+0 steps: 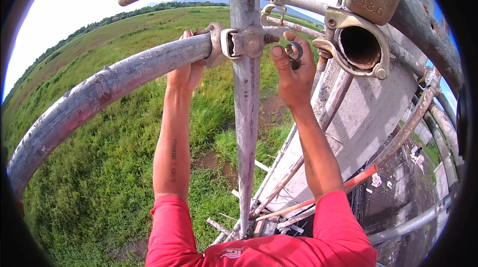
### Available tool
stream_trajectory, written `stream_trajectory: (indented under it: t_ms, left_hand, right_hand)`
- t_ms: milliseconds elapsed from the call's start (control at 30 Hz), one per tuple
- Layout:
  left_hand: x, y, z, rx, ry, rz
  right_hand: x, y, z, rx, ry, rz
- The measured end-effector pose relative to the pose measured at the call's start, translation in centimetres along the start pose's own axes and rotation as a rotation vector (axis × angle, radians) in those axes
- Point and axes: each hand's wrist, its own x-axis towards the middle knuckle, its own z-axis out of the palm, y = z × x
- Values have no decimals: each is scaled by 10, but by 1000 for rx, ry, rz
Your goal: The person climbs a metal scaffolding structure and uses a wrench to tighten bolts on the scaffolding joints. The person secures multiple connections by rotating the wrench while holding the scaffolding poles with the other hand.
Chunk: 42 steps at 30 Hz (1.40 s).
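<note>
Metal ring (298, 46) held in my curled right hand (298, 78), beside the clamp (247, 43); left hand (184, 74) bends behind the pipe (134, 60), grip hidden.

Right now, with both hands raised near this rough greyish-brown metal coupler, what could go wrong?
The small dark ring-shaped metal piece in the right hand could slip and drop toward the green grassy ground below. The left hand is partly behind the long grey metal pipe, next to the coupler, so it might get pinched if the pipe shifts. Both hands are bare, so rough metal could scrape them.
</note>
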Motion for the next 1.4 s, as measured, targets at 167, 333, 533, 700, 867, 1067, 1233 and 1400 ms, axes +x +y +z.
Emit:
stream_trajectory:
  t_ms: [167, 333, 533, 700, 867, 1067, 1233, 1400]
  left_hand:
    - [4, -6, -6, 31, -7, 78]
    - [-4, -2, -2, 81, -35, 6]
    - [-39, 9, 22, 163, 18, -58]
    - [-62, 45, 28, 249, -9, -109]
    - [-79, 52, 27, 223, -53, -174]
    - [-83, 61, 28, 338, -60, -120]
    - [-58, 59, 32, 469, -97, 19]
    - [-52, 43, 39, 461, -110, 149]
  right_hand:
    - [7, -4, -7, -453, -72, -331]
    - [11, -5, -2, -773, -77, -330]
    - [-3, -11, -6, -571, -20, -137]
    - [-25, -11, -47, -457, -115, 523]
    - [-13, 1, -63, -293, -222, 256]
    - [22, 11, -69, -499, -423, -3]
    - [58, 29, -73, -334, -607, -414]
    - [82, 52, -76, -566, -590, -600]
